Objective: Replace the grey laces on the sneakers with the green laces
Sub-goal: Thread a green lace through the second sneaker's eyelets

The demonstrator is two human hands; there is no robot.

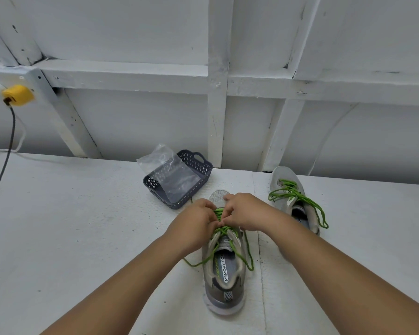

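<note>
Both hands, the left hand [196, 220] and right hand [245, 211], are pinching the green lace [221, 230] over the near sneaker [224, 274] on the counter [70, 226], while the second sneaker [294, 197] is lying just right of them.

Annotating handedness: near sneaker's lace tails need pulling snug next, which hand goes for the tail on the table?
Left, likely. The loose green lace tail trails out on the left side of the near sneaker, below the left hand. The right hand would have to cross over. Both hands pinch the laces mid-shoe.
</note>
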